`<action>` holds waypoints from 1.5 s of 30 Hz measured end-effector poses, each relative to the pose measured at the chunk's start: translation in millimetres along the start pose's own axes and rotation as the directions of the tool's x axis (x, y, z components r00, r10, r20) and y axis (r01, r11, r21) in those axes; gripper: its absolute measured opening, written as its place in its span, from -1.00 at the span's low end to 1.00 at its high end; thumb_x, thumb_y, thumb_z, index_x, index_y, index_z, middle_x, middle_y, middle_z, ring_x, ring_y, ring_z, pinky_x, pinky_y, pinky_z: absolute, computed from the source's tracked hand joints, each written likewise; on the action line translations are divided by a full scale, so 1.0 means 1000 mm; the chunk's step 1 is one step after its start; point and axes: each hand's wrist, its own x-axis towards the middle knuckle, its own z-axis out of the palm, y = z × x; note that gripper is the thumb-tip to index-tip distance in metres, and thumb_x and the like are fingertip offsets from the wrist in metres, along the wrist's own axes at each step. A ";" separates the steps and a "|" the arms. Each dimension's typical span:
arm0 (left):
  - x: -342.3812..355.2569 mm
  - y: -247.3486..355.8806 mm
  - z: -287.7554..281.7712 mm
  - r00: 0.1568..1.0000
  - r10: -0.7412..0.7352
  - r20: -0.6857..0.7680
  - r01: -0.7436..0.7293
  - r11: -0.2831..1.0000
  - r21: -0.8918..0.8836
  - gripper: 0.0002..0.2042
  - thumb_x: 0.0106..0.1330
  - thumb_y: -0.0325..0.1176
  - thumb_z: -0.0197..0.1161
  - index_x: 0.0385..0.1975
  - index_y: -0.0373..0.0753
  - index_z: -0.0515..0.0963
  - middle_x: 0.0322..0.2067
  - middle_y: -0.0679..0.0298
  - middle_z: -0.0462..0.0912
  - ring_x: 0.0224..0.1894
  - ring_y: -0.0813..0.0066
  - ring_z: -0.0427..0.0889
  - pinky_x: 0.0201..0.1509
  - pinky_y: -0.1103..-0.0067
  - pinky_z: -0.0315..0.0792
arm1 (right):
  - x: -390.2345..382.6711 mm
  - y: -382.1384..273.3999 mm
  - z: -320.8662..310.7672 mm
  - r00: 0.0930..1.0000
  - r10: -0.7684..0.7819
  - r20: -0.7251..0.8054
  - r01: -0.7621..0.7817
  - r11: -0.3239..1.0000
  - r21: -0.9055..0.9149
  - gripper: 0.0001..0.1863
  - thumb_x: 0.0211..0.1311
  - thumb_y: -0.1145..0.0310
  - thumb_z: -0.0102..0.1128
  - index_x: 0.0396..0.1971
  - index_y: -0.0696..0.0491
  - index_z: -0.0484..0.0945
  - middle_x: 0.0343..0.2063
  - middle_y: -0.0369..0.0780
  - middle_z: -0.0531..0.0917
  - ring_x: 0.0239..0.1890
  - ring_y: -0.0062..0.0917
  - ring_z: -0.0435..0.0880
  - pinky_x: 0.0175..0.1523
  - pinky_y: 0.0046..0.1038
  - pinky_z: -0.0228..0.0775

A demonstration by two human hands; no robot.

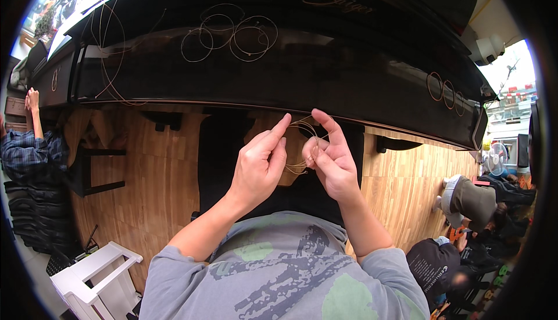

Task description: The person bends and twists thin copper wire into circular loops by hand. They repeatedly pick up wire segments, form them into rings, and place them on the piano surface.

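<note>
You have a thin brass-coloured coil of springy metal wire between your two bare hands, on the near side of the glossy black piano that spreads across the far side of the scene. Your right hand has its thumb and bent fingers clamped on the coil's right side, with the forefinger stretched up and away. Your left hand holds its fingers nearly straight and together, the thumb close by, at the coil's left side; you cannot tell from here whether they press on the wire.

Expect the coil to weigh almost nothing, yet to be stiff and lively: the turns look loosely gathered and would probably spring open if your pinch slackened. Smooth wire may slide under the fingertips, and a sharp bend would likely leave a kink. Your best hold is across all the turns at once, on the right side, with a light second pinch opposite.

Far left of centre, a cluster of silvery wire rings rests on the piano; three copper-coloured wire rings lie to the right, and long loose wires sprawl at the left.
</note>
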 end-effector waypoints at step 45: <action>0.000 -0.011 0.002 0.999 -0.009 -0.034 0.007 0.998 -0.056 -0.70 0.34 -0.59 -0.01 0.04 -0.31 0.50 -0.57 0.35 0.45 -0.57 0.65 0.43 -0.49 0.68 0.35 | -0.003 0.007 0.004 0.997 -0.068 0.023 0.072 0.931 -0.359 -0.78 0.29 0.48 -0.10 -0.23 0.14 0.56 -0.44 -0.33 0.48 -0.38 -0.69 0.36 -0.24 -0.60 0.18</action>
